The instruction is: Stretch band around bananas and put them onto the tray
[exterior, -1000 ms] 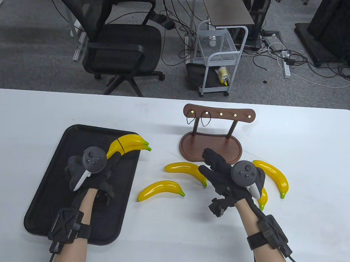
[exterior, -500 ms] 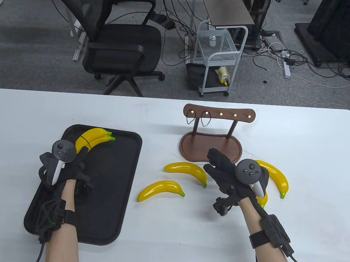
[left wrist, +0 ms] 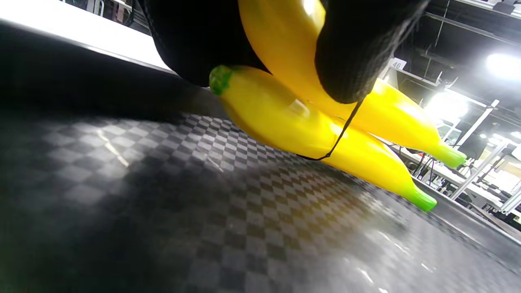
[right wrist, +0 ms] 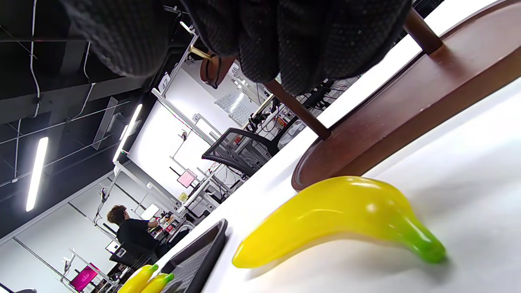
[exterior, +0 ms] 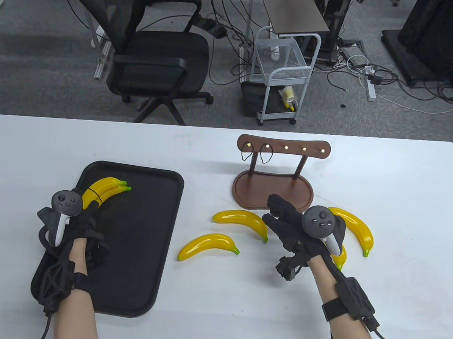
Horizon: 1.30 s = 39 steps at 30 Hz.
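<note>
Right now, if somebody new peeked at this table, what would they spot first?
Probably the two yellow bananas tied together with a thin black band, which the left hand holds just over the black tray on the table's left side. Next come the loose bananas lying on the white table around the right hand, in front of a brown wooden rack.

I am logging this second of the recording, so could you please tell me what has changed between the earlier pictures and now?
The left hand, still gripping the banded banana pair, carried it leftward from the tray's right edge to low over the far-left part of the tray; it has not let go. The right hand barely shifted and stays open, empty. The four loose bananas and the wooden stand stayed put.
</note>
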Available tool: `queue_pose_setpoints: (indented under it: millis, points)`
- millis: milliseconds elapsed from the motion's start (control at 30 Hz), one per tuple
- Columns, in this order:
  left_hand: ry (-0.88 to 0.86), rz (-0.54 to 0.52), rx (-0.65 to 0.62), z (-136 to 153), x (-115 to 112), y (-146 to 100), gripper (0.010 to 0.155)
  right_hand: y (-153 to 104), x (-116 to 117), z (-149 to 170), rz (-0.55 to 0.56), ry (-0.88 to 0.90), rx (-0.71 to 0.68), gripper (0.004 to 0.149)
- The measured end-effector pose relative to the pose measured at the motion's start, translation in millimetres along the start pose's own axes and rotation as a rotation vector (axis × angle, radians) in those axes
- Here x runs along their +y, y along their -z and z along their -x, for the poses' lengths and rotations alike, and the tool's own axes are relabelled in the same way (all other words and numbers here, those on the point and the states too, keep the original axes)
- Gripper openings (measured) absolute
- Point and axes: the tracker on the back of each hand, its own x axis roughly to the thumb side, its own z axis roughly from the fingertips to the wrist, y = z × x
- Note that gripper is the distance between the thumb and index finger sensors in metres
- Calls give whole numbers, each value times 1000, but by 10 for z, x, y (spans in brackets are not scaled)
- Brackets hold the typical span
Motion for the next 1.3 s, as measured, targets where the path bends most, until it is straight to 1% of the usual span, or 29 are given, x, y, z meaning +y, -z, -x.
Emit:
queue_pose_setpoints:
  millis: [267, 433, 533, 667, 833, 1000, 1133, 1300]
  points:
    - [-26, 16, 12, 23, -10, -16, 64, -3, -4, 4, -3, -1, 6, 69]
    - [-32, 28, 6, 37, 14, -50, 69, 0, -8, 7, -6, -2, 5, 69]
    - [-47, 39, -17, 13, 79, -93, 70, 2, -17, 9, -3, -3, 5, 69]
    - [-79, 8, -67, -81, 242, -171, 66, 0, -26, 20, -4, 0, 9, 69]
    - [-128, -44, -183, -348, 483, -346, 65, -6, -48, 36, 1, -3, 19, 69]
    - [-188, -64, -309, -670, 611, -548, 64, -9, -61, 47, 3, -4, 24, 69]
    - [-215, -67, -412, -950, 641, -723, 63, -12, -74, 55, 7, -3, 27, 69]
    - [-245, -33, -525, -1248, 585, -934, 63, -15, -91, 68, 12, -2, 31, 69]
